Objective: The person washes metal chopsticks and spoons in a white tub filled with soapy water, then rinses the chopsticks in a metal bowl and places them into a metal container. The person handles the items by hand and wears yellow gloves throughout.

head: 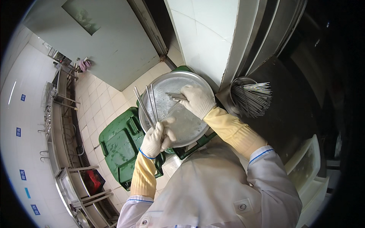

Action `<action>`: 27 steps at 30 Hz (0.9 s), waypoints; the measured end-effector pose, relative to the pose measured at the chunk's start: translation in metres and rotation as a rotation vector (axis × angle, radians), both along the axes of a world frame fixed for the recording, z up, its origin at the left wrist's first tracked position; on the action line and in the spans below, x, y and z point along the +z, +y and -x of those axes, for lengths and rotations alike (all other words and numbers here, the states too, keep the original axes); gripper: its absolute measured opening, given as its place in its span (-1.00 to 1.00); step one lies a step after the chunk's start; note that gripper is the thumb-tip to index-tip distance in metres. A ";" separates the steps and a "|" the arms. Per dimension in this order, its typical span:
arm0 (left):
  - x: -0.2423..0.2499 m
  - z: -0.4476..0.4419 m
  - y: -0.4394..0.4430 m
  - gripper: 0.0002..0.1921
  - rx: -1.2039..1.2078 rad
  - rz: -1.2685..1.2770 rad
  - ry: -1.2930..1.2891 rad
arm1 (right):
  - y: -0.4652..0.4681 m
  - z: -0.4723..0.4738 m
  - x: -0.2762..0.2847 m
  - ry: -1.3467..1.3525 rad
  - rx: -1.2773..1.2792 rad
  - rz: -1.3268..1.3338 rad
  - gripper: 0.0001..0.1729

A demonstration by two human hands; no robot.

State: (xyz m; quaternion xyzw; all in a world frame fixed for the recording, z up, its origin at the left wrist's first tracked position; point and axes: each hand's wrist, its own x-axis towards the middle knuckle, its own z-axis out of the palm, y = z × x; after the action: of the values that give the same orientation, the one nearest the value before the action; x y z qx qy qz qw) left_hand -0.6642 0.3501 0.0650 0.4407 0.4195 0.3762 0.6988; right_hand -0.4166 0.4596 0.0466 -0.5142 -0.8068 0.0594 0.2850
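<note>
My left hand (pixel 155 138), in a white knit glove over a yellow rubber glove, grips several thin metal chopsticks (pixel 145 106). They point up and away over the left side of a round metal basin (pixel 212 95). Cloudy, foamy water (pixel 186 128) fills the basin. Above the water my right hand (pixel 197 99), gloved the same way, closes around a bundle of metal chopsticks (pixel 176 96) whose ends point left. One thin stick slants down from this bundle toward the water. To the right, a round metal container (pixel 234 82) holds many more chopsticks (pixel 253 99), fanned out sideways.
Under the basin stands a green wheeled bin, its lid (pixel 122 148) hanging open at left. The container rests on a dark surface (pixel 268 125). A grey door (pixel 114 42) and a white tiled wall (pixel 208 34) stand ahead. White plastic tubs (pixel 306 162) are at lower right, metal sinks (pixel 52 142) far left.
</note>
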 end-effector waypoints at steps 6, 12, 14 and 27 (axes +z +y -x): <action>-0.008 0.003 -0.002 -0.27 -0.082 -0.075 -0.057 | -0.004 0.029 0.007 0.718 0.159 0.371 -0.43; -0.002 -0.007 0.003 -0.26 -0.285 0.038 0.155 | -0.039 0.065 0.010 1.255 0.263 0.836 -0.56; -0.004 -0.010 0.004 -0.25 -0.297 0.051 0.134 | -0.042 0.062 0.010 1.295 0.277 0.880 -0.56; -0.020 -0.017 0.030 -0.44 -0.184 0.167 0.762 | -0.026 0.033 0.016 0.814 -0.045 0.231 -0.69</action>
State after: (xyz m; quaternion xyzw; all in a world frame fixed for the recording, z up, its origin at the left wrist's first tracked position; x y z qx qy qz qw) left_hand -0.6471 0.3803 0.0452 0.5260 0.6365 0.0863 0.5575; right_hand -0.4498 0.4337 0.0624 -0.4948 -0.6050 0.3414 0.5221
